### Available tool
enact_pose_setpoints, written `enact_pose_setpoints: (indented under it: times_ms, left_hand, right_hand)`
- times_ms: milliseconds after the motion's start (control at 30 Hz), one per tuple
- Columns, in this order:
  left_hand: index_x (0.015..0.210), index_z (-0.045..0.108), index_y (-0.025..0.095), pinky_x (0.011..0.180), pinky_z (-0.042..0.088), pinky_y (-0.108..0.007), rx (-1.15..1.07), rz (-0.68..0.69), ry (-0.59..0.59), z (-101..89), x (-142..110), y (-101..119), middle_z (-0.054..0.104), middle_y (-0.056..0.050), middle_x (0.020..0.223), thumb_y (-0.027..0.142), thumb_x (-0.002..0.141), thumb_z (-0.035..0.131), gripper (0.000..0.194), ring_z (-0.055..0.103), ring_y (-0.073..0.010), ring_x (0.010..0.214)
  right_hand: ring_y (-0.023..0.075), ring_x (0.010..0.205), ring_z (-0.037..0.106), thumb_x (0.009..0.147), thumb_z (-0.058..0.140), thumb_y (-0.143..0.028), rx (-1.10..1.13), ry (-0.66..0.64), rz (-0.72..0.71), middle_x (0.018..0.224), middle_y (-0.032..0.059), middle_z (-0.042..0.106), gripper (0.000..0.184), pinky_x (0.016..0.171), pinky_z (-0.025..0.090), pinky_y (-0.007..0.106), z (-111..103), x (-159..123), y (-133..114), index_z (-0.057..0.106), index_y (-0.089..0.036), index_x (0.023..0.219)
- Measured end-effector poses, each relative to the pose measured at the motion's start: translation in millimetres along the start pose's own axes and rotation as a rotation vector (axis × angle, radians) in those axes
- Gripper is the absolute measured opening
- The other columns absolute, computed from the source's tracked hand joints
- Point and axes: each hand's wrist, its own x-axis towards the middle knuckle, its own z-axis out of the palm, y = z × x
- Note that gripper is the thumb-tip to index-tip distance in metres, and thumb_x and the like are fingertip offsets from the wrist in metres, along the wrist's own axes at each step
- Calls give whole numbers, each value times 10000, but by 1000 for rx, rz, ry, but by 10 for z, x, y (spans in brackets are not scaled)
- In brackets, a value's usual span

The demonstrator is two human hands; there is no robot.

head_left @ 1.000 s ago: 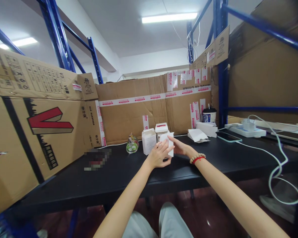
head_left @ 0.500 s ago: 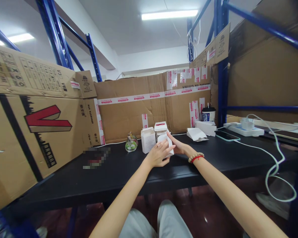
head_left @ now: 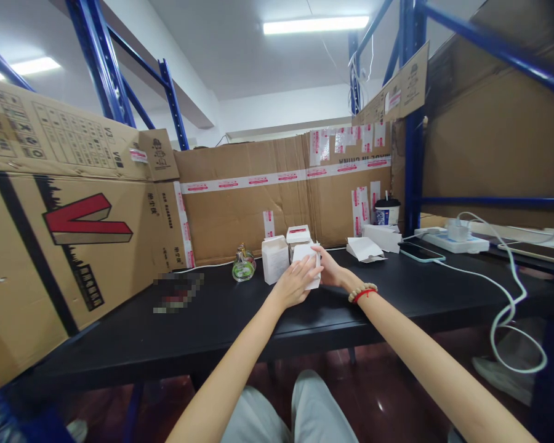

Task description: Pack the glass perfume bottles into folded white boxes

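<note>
So the left hand [head_left: 300, 280] has its fingers fanned across the front of a small white box [head_left: 308, 252], and the right hand [head_left: 331, 267] wraps its fingers round the right side. Box is clamped between the two, a bit in from the counter's front edge, roughly mid-width. My guess: thin card buckles easily, hence the flat, spread support on one side and the wrap on the other.

Right behind it, toward the rear edge, is a white carton with a red label [head_left: 298, 234], too small to read. Just left stands a plain white carton [head_left: 276, 261] with faint print I can't make out. Further left, small glass bottles [head_left: 244, 271], one greenish, huddle together, probably so none gets knocked.

Toward the rear right corner: an opened-out white card piece [head_left: 365, 249], a paper cup [head_left: 387, 213] and a phone [head_left: 421, 252] with a white cable [head_left: 484, 277], presumably parked there to be near the power strip [head_left: 464, 244].

Branding: the big cardboard box [head_left: 87, 246] along the left edge has a giant red "V", "V3" and "V6", plus Chinese characters. The rear cardboard panel [head_left: 244, 215] seems to say "MADE IN CHINA", partly taped over; the tape's pink print is illegible.
</note>
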Motion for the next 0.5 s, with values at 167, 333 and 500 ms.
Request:
enact_pose_setpoints:
  times_ms: [167, 333, 500]
  left_hand:
    - [1333, 313, 134, 1059, 265, -394, -30, -18, 6, 3, 8, -2, 376, -131, 1405, 184, 743, 485, 617, 257, -248, 1346]
    - [1271, 352, 106, 1018, 322, -411, -72, -49, 78, 44, 2, -5, 354, -168, 1409, 209, 736, 494, 562, 335, -259, 1301]
    - [1172, 459, 141, 969, 365, -407, -36, -35, 57, 63, 9, -9, 383, -156, 1390, 279, 744, 537, 456, 412, -272, 1232]
  right_hand:
    - [210, 763, 637, 842, 186, -568, 74, -14, -39, 833, 86, 683, 590, 723, 490, 335, 7, 20, -13, 591, -156, 960]
    - [227, 783, 644, 826, 188, -571, 135, -29, -77, 846, 97, 686, 615, 782, 486, 367, 34, 9, -35, 593, -139, 993]
    - [213, 712, 652, 833, 265, -507, 170, -16, -71, 834, 90, 696, 542, 756, 498, 351, 81, -9, -43, 603, -119, 1005]
